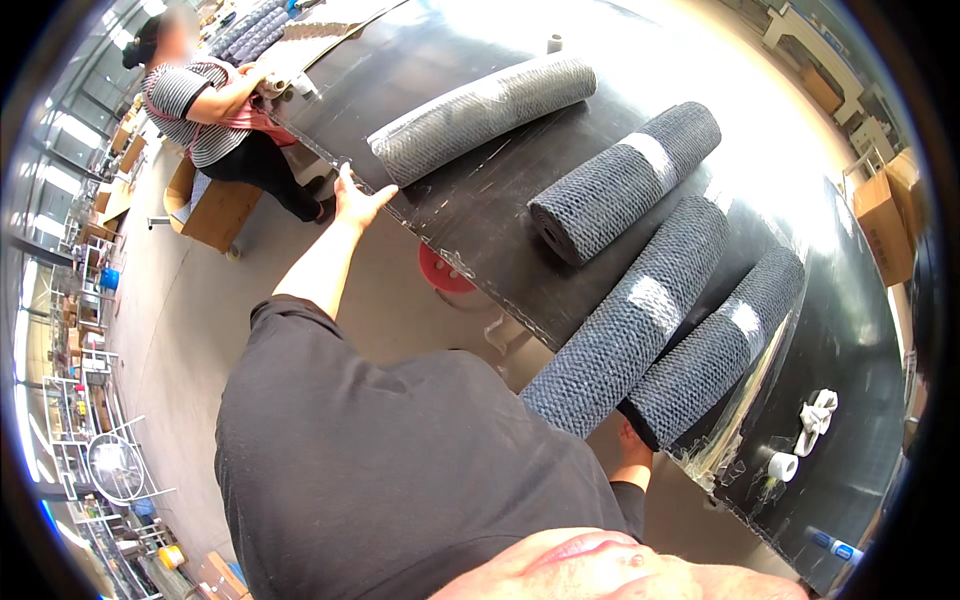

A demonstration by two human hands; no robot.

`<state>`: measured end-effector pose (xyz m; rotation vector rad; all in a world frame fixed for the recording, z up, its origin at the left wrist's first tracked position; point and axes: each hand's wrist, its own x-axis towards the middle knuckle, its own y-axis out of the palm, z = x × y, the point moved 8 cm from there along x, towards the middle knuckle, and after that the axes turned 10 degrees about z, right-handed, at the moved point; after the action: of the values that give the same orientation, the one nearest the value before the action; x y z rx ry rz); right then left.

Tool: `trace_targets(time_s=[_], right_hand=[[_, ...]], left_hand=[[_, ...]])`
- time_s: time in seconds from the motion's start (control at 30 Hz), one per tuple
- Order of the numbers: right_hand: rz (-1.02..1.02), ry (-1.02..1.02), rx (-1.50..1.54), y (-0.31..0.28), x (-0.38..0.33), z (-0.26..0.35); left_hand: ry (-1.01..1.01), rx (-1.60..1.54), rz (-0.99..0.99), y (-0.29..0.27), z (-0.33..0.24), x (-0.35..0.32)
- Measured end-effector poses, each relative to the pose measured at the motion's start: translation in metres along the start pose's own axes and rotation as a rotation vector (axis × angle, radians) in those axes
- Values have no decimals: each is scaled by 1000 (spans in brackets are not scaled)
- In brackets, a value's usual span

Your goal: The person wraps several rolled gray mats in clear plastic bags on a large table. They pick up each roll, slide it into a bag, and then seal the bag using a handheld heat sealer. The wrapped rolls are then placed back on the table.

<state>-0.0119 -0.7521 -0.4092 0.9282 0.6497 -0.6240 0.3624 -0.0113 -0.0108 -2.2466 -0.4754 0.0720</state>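
Observation:
My left hand [355, 200] reaches out to the near edge of the black table [470, 210], with its fingers spread on the edge. It lies just beside the end of a grey mesh roll wrapped in clear film [480, 115]. Three unwrapped grey mesh rolls with white labels lie further right: one [625, 180], a long one [630, 320] and one [715, 355] sticking out over the table edge. My right hand [635, 445] is below the overhanging ends of those two rolls. It is mostly hidden, so its grip cannot be made out.
Another person in a striped top [200, 110] works at the table's far left end. A red stool [445, 270] stands under the table. A tape roll [782, 465], a white cloth [818, 415] and a blue marker [830, 545] lie at the right. Cardboard boxes [885, 215] stand beyond.

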Motion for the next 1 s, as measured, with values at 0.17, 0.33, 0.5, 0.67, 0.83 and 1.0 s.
trace_targets(time_s=[0.17,0.33,0.5,0.67,0.83,1.0], right_hand=[[-201,6,-394,11,-115,41],[-664,-426,-703,116,-316,88],[-608,-1425,-1226,344,-393,125],[349,-1678,-1694,673,-355,-22],[584,-2145,-1629,811,-372,-99],[384,-2630,-819,830,-454,-71]], left_hand=[[82,-131,351,32,13,57],[322,-567,457,87,31,79],[299,-647,324,61,5,72],[750,-467,55,-59,-124,70],[1035,-388,-67,-169,-229,34],[1341,-746,212,-222,-286,-9]])
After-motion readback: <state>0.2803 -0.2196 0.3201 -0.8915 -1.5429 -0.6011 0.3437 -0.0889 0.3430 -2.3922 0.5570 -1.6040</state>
